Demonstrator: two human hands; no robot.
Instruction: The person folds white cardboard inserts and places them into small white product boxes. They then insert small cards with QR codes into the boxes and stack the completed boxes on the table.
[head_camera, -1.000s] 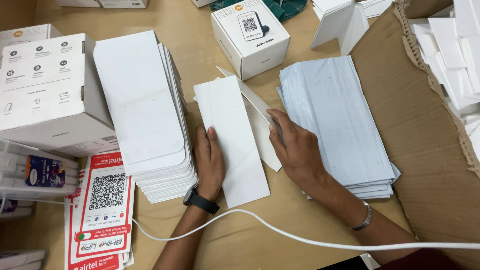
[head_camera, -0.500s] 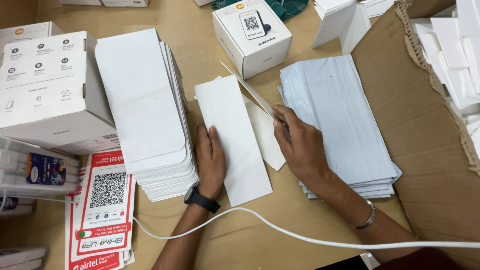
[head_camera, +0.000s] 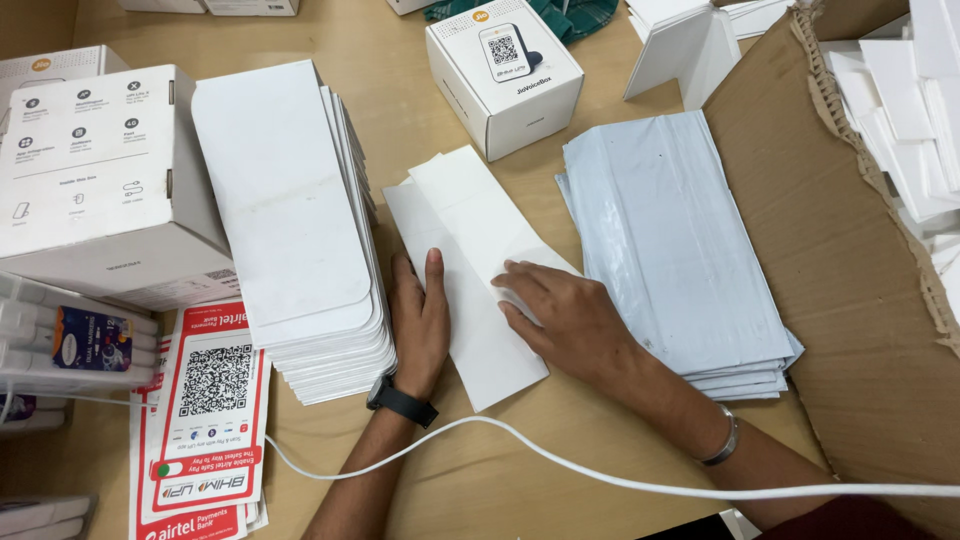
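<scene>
A: What takes up the most room on the wooden table (head_camera: 400, 60)?

B: The torn cardboard sheet (head_camera: 830, 250) along its right edge, then the tall stack of white cards (head_camera: 290, 220) towards the left edge, and the pile of pale plastic mailers (head_camera: 680, 240) between them.

A: And the hands?

B: Near the front edge, both lie flat with fingers spread on two overlapping white cards (head_camera: 470, 260). The left hand (head_camera: 420, 325) presses the lower card; the right hand (head_camera: 570, 320) presses the upper one. Neither grips anything.
</scene>
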